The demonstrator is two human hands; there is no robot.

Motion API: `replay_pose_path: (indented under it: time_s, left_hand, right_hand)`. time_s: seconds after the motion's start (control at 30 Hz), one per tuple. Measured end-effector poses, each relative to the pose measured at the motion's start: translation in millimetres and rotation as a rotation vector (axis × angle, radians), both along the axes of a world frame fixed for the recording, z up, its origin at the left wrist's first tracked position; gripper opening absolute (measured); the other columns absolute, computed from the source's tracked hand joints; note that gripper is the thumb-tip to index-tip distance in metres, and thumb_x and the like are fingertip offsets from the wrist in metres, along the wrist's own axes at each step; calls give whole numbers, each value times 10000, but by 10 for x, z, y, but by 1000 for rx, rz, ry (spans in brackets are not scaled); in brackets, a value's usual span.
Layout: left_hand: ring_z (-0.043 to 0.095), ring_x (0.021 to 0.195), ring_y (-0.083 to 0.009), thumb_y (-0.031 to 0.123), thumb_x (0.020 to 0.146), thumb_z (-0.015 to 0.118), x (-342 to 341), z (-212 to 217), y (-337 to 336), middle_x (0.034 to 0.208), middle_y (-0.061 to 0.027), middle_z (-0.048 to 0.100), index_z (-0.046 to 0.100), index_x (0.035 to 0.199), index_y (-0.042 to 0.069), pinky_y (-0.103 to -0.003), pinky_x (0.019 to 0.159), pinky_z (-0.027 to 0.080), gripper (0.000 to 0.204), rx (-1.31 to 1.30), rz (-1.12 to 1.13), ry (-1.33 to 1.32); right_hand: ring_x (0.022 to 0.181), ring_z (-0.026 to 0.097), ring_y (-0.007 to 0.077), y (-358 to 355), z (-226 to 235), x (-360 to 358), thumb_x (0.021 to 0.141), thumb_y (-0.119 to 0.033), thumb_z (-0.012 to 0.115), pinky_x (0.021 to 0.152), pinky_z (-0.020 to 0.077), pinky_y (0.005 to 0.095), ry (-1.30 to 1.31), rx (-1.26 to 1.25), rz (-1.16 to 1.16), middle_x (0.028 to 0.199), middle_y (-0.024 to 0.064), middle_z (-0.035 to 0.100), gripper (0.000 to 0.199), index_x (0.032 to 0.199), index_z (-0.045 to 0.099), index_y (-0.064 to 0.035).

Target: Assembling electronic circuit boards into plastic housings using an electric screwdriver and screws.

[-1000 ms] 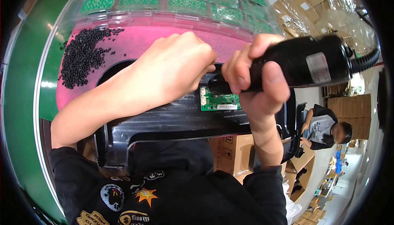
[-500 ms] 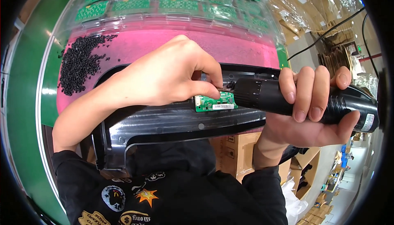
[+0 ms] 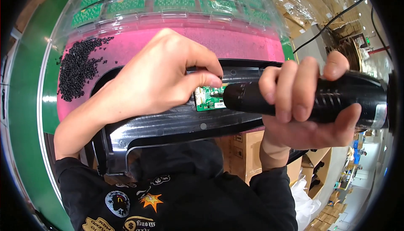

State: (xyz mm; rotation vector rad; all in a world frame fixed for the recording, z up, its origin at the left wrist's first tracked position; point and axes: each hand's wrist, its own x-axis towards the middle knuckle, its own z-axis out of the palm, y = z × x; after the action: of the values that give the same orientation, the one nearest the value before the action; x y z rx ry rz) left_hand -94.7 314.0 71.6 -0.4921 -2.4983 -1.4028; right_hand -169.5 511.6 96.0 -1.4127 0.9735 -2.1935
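Left hand (image 3: 155, 79) fingers pinching green circuit board (image 3: 208, 98), right hand (image 3: 307, 104) gripping black electric screwdriver (image 3: 311, 100)

We see a bright, evenly lit scene, the light falling from above. Glare streaks the clear plastic tray (image 3: 168, 3) and the glossy black panel (image 3: 176, 125). Soft shadow lies beneath the left hand (image 3: 160, 79). Straight edges bow strongly toward the dark round rim, and the close right hand (image 3: 307, 100) looks slightly soft.
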Motion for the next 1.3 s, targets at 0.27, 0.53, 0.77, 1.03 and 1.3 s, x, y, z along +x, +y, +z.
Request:
replay_pose_path:
  time_s: [0.27, 0.53, 0.77, 1.03, 1.3]
  left_hand:
    - [595, 656, -194, 85, 872, 645, -80, -135, -49, 728, -116, 635, 626, 899, -21, -308, 613, 461, 111, -50, 90, -28]
    - [584, 721, -393, 83, 870, 608, -84, -162, -47, 745, -198, 600, 599, 884, -32, -414, 650, 463, 116, -179, 80, 36]
    - [620, 803, -402, 56, 814, 622, -59, -158, -81, 808, -210, 642, 626, 881, -33, -418, 688, 489, 111, -199, 79, -16]
    - [623, 777, -401, 81, 810, 660, -36, -106, -56, 785, -206, 644, 642, 871, -36, -408, 676, 494, 133, -169, -75, -133]
    - [656, 680, -241, 132, 804, 734, -61, -10, -35, 749, -111, 679, 677, 842, -9, -334, 578, 478, 157, -67, -178, -114]
  right_hand:
    - [438, 399, 107, -135, -258, 280, 901, -520, 534, 470, 347, 280, -149, 218, -269, 600, 7, 472, 465, 1066, 435, -96]
    - [463, 438, 120, -160, -215, 295, 856, -440, 668, 470, 369, 272, -79, 382, -189, 603, 13, 487, 441, 986, 428, -93]
    - [461, 426, 112, -274, -210, 284, 795, -540, 739, 469, 357, 264, -45, 493, -195, 579, 8, 467, 569, 982, 440, -93]
    - [466, 434, 105, -193, -324, 263, 888, -525, 571, 494, 362, 267, -102, 175, -229, 607, -11, 462, 480, 1035, 440, -88]
    - [529, 484, 98, 90, 59, 73, 881, -394, 600, 614, 413, 282, -167, -176, -124, 651, -24, 491, 351, 1011, 477, -92]
